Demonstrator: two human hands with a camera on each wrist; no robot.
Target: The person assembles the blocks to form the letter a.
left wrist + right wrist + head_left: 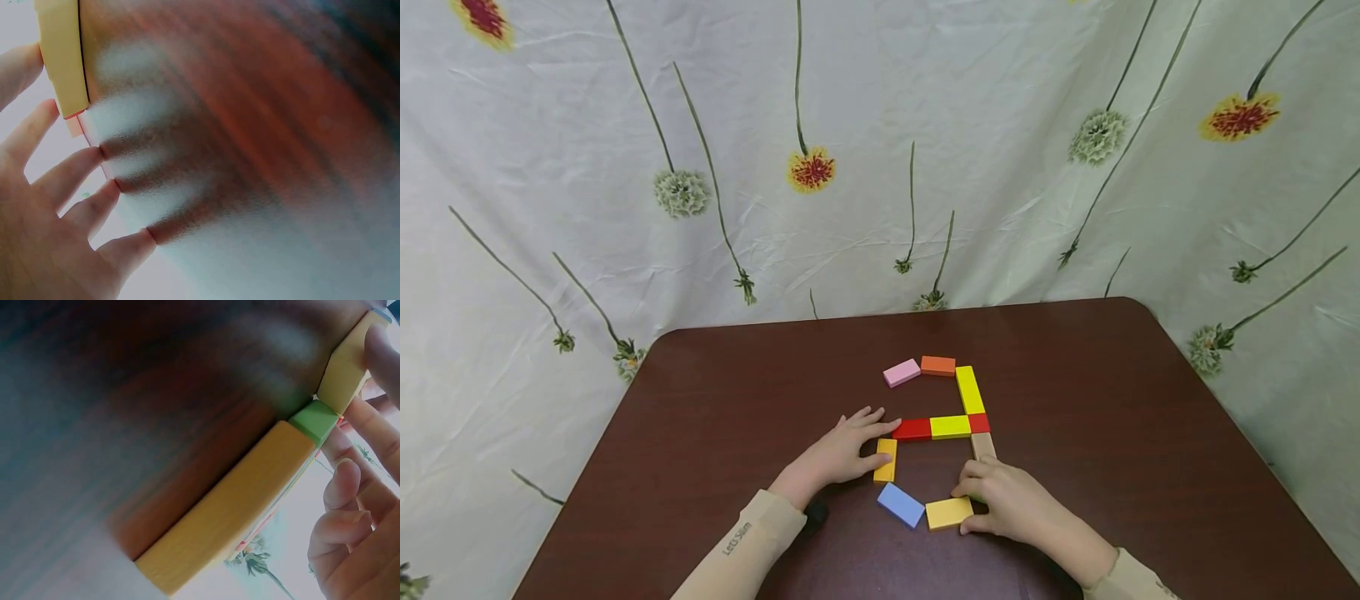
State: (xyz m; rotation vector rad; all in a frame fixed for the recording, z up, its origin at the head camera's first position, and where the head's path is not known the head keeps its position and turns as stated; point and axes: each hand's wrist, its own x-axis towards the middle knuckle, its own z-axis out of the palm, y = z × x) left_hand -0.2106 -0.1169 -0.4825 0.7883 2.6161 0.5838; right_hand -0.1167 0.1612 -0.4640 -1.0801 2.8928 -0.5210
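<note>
Flat coloured blocks lie end to end in a figure on the table. My left hand [850, 448] has its fingers spread, the thumb touching an amber block [885, 461] and the index fingertip right at a red block [913, 429]. My right hand [1011, 497] pinches the right end of a pale yellow block [946, 513] between thumb and forefinger. Beneath that hand a green block [314, 420] is mostly hidden in the head view. A blue block [901, 505] lies between the amber and pale yellow ones. A tan block [982, 446] extends up from the right hand.
A bright yellow block [951, 427] and a small red block [979, 422] continue the middle row. Above them are a long yellow block [970, 390], an orange block [937, 366] and a pink block [902, 372]. A flowered cloth [865, 100] hangs behind the dark brown table [1112, 400].
</note>
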